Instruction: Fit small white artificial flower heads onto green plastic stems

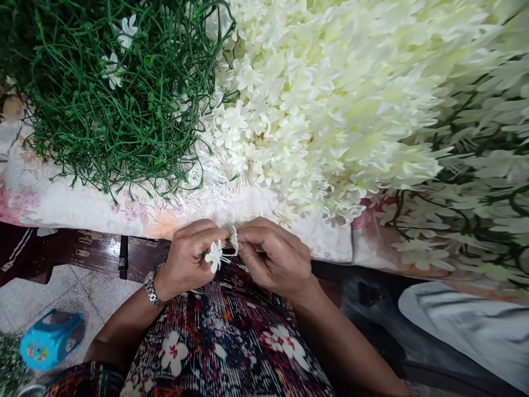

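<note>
My left hand [194,256] is closed on a green stem carrying a small white artificial flower [215,255], whose thin white stamens point right. Close beside it, my right hand [275,256] pinches a second white blossom [233,240] at the stem's upper tip, and the fingertips of both hands nearly meet. Both hands are just off the front edge of the cloth-covered table, above my lap. Beyond them lies a heap of green plastic stems [124,99] at the left. Loose white stamens [215,171] lie between it and a large pile of cream-white petals [322,110].
Finished-looking white flower sprays [467,215] with dark stems spread along the right. A floral cloth [95,201] covers the table. Below left, a blue plastic stool [52,337] stands on the tiled floor, with more greenery [14,358] near it. Grey-white fabric [463,320] shows at lower right.
</note>
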`<state>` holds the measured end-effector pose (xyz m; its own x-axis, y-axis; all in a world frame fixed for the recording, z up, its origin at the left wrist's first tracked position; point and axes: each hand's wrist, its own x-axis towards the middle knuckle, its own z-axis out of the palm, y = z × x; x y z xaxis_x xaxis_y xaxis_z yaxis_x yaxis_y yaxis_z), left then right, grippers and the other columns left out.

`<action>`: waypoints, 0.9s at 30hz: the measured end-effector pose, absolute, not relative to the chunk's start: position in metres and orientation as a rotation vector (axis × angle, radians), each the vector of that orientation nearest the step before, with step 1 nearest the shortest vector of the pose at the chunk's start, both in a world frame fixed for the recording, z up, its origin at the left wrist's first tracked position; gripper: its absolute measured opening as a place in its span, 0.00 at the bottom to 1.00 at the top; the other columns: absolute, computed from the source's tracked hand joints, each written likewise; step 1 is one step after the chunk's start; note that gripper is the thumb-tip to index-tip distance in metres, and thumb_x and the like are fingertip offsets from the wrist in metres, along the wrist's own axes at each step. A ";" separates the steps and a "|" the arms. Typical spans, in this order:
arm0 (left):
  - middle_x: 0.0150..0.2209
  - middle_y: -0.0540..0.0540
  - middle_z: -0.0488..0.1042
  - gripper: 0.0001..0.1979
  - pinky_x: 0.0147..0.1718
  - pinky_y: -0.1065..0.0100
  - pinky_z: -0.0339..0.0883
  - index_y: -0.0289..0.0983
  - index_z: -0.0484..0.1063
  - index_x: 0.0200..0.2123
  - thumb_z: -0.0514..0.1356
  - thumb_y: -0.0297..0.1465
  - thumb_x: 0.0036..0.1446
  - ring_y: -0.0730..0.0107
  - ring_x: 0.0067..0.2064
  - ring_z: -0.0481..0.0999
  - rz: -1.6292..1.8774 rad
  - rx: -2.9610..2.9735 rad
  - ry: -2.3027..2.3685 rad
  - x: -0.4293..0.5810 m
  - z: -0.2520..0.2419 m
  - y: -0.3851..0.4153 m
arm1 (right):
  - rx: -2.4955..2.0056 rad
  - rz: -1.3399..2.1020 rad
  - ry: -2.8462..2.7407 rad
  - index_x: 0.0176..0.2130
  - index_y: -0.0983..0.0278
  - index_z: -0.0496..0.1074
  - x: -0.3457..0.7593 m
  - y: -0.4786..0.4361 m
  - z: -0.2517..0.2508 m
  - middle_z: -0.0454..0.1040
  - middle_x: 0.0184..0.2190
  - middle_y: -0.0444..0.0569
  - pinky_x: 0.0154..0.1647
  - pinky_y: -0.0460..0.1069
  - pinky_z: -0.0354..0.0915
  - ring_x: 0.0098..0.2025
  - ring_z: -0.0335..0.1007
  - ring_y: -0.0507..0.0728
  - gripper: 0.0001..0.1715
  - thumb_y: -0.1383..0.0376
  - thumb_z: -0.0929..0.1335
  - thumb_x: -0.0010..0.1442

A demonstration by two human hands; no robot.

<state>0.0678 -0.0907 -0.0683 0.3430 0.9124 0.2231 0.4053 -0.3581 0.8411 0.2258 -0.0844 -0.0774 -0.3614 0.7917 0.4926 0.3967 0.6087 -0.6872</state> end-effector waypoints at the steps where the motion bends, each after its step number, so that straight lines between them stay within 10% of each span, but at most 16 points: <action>1: 0.22 0.50 0.64 0.12 0.23 0.74 0.57 0.33 0.69 0.30 0.51 0.17 0.42 0.77 0.24 0.61 0.949 1.914 1.155 0.068 -0.069 -0.091 | -0.939 0.580 -1.981 0.33 0.67 0.62 0.226 -0.084 -0.078 0.67 0.25 0.47 0.27 0.45 0.63 0.29 0.63 0.49 0.10 0.77 0.63 0.49; 27: 0.18 0.52 0.58 0.07 0.20 0.73 0.51 0.34 0.61 0.19 0.48 0.18 0.39 0.77 0.21 0.56 0.936 2.016 1.229 0.073 -0.068 -0.087 | -0.966 0.653 -2.002 0.33 0.67 0.62 0.227 -0.080 -0.077 0.67 0.26 0.47 0.30 0.45 0.64 0.30 0.63 0.49 0.09 0.77 0.63 0.49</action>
